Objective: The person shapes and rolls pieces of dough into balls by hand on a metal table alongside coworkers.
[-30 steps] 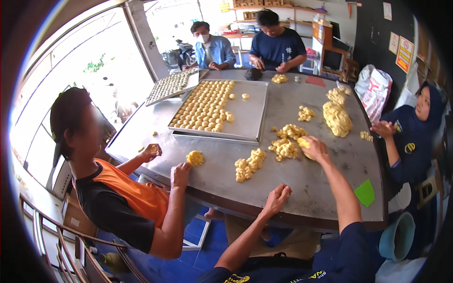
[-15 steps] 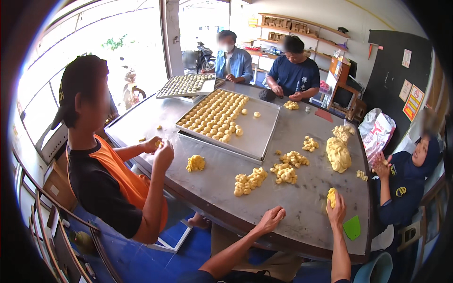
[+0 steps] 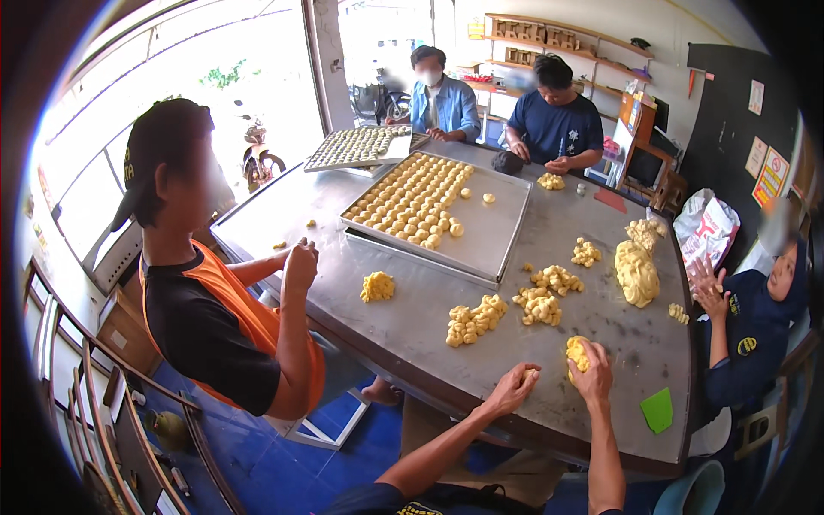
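Note:
My right hand (image 3: 594, 371) curls round a bright yellow lump of paste (image 3: 576, 354), just above the near side of the metal table. Close to its left, my left hand (image 3: 512, 390) has its fingers curled in. A small pale piece of dough (image 3: 531, 372) shows at its thumb and fingertips, mostly hidden. Beyond both hands lie piles of pale yellow dough pieces (image 3: 475, 320), more dough pieces (image 3: 540, 306) and a big smooth mass of dough (image 3: 636, 273). A green plastic scraper (image 3: 657, 411) rests right of my right forearm.
A large tray (image 3: 485, 225) with rows of dough balls stands mid-table, a second filled tray (image 3: 359, 148) behind it. One co-worker (image 3: 227, 318) works at the left, two more at the far side, another (image 3: 755, 322) at the right. A yellow lump (image 3: 378, 287) lies near the left one.
My two hands have come closer together, the right moving left with the yellow lump. A small pale piece now shows in my left fingers. The right-hand co-worker's hands have spread open.

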### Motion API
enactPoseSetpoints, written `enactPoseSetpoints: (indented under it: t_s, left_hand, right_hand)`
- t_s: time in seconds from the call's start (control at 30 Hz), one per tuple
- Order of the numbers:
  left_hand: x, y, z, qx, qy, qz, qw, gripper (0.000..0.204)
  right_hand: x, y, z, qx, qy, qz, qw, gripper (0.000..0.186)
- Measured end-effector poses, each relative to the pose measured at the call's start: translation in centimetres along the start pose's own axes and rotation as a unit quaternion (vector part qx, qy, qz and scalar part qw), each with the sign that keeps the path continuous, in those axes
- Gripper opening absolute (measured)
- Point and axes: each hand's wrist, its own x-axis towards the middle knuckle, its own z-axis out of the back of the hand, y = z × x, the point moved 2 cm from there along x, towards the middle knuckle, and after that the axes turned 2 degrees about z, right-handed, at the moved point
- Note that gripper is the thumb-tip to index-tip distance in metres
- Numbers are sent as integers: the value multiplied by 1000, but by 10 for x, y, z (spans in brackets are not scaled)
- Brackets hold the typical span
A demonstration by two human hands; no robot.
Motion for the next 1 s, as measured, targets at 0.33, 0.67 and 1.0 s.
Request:
enactPoseSetpoints:
  t_s: [0.33,0.67,1.0]
  left_hand:
    - [7,-12,22,387,11,-220,895,20]
    - [1,-11,58,382,-56,-231,893,20]
    - [84,-13,28,511,-97,-198,831,23]
  right_hand:
    - [-41,-23,42,121,16,-109,987,84]
    - [-79,-7,18,125,-91,-173,973,54]
    - [-73,-1,17,110,-68,-163,978,60]
